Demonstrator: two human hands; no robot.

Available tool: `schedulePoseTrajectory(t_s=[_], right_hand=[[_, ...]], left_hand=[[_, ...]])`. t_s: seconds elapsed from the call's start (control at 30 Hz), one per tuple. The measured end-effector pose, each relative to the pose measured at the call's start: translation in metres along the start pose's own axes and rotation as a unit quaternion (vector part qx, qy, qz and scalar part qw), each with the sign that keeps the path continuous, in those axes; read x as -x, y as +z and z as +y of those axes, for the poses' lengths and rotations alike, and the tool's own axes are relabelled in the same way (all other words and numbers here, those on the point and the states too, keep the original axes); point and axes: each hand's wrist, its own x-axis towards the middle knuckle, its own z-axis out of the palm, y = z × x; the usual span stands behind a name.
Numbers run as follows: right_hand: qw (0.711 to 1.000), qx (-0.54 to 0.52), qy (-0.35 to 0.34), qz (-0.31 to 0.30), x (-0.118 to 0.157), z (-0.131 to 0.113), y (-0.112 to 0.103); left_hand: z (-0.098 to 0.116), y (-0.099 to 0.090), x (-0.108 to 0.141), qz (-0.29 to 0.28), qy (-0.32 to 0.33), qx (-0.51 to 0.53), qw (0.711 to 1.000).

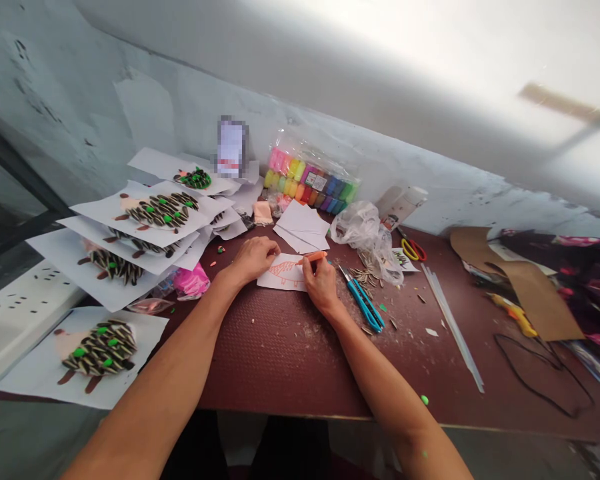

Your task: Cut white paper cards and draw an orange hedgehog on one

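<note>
A small white paper card (269,280) lies flat on the dark red table, with an orange drawing of an animal with short legs and a patterned back on it. My right hand (321,283) grips an orange marker (314,256) over the card's right side. My left hand (254,259) rests at the card's upper left edge, fingers bent together and touching the paper; whether they pinch it I cannot tell. A blue utility knife (364,303) lies just right of my right hand. Blank white papers (303,227) lie behind the card.
Sheets with sunflower-seed hedgehogs (163,212) are stacked at left, beside a power strip (30,293). Behind stand a phone (231,147) and colored clay tubs (310,180). A plastic bag (357,223), scissors (413,249), glue sticks (453,327) and a yellow glue gun (515,313) lie right.
</note>
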Motion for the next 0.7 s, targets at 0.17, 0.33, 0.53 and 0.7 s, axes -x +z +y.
schedulePoseTrajectory(t_s=[0.17,0.33,0.53,0.7], right_hand=[[1.000,0.011,0.001,0.002,0.0005,0.0022,0.0013],[1.000,0.009,-0.002,0.004,0.0008,0.0018,0.0009],[1.000,0.011,-0.002,0.004,0.0005,0.0011,0.0004],[1.000,0.002,-0.003,-0.005,0.0011,-0.0004,-0.0011]], left_hand=[[-0.0007,0.0000,-0.0004,-0.005,0.000,0.000,1.000],[-0.0011,-0.0007,-0.0004,-0.006,0.001,0.006,1.000],[-0.0021,0.0003,-0.0009,-0.001,0.005,0.006,1.000],[-0.0008,0.0006,-0.0003,0.005,0.003,0.004,1.000]])
